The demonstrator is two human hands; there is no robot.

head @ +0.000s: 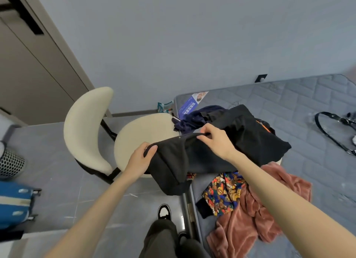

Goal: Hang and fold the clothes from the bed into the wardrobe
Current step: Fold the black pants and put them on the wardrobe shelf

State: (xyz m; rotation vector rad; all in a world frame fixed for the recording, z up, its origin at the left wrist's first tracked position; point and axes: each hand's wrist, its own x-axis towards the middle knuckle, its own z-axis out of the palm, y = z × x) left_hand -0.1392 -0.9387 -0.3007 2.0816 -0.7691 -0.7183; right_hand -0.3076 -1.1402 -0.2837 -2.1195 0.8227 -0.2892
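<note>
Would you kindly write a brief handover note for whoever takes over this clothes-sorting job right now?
Left hand grips the near end of the black garment; right hand pinches its top edge. The garment is lifted and drapes across the seat of the cream chair and the corner of the bed.
Heaped on the bed: a navy garment, a bear-print garment and a pink garment. A black hanger lies further along the mattress.
Done: nothing visibly folded or hung.
Left: fold or hang the black garment, then the rest.
</note>
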